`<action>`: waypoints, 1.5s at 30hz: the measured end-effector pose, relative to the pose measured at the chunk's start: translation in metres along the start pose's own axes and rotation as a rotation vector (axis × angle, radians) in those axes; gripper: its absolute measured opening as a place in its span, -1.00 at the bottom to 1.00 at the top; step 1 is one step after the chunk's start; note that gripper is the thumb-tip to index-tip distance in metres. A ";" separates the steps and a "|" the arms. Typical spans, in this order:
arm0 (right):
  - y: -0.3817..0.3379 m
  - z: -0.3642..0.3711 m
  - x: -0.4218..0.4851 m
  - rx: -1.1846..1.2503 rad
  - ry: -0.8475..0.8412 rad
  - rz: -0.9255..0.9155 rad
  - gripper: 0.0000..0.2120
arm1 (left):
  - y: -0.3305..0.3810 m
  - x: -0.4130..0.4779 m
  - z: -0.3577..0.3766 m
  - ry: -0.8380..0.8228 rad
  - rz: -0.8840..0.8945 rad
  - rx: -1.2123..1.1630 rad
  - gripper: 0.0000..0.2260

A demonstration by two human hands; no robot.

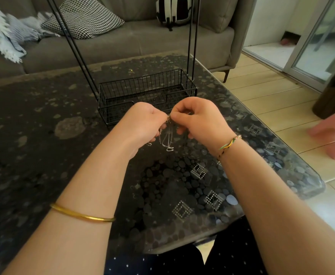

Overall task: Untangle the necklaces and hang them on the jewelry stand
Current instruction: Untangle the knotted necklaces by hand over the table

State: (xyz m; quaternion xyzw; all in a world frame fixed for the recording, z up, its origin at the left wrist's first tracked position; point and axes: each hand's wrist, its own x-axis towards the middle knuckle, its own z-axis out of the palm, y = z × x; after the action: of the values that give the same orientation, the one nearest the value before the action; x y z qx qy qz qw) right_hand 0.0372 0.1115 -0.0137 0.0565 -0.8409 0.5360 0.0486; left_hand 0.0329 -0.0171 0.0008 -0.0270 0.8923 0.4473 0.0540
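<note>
Both hands pinch the necklaces [166,135] above the table [43,116], left hand [142,122] and right hand [197,118] fingertip to fingertip. The silver chains dangle between them, just before the stand [146,92].

I am counting one left grip [142,123], one right grip [199,120], one necklace tangle [165,140], one jewelry stand [123,90], two bracelets [83,215], one cushion [85,18]

sofa: grey sofa [134,44], straight past the left hand [142,124] and right hand [198,118]
cushion: black-and-white cushion [83,18] on it, up-left of the left hand
table: dark pebble-print glass table [182,175] under both
floor: pale plank floor [271,100], off to the right
door: sliding glass door [321,36] far right, daylight coming in
</note>
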 end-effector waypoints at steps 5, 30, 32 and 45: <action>0.000 0.001 0.000 0.093 -0.068 0.086 -0.92 | 0.000 0.001 0.001 -0.017 -0.012 -0.012 -0.83; 0.003 0.002 0.001 0.088 -0.067 0.133 -0.83 | 0.000 -0.002 0.002 -0.008 0.049 -0.014 -0.79; 0.004 0.001 0.001 0.097 -0.046 0.152 -0.84 | -0.002 0.000 0.000 0.042 0.043 -0.065 -0.76; 0.004 0.003 0.002 0.297 -0.062 0.350 -0.78 | 0.001 0.002 0.002 0.063 -0.059 -0.373 -0.78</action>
State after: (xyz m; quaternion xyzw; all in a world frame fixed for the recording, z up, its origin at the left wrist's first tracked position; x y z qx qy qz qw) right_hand 0.0346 0.1098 -0.0181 -0.0672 -0.7509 0.6522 -0.0796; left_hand 0.0308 -0.0152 0.0003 -0.0768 0.7940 0.6021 0.0334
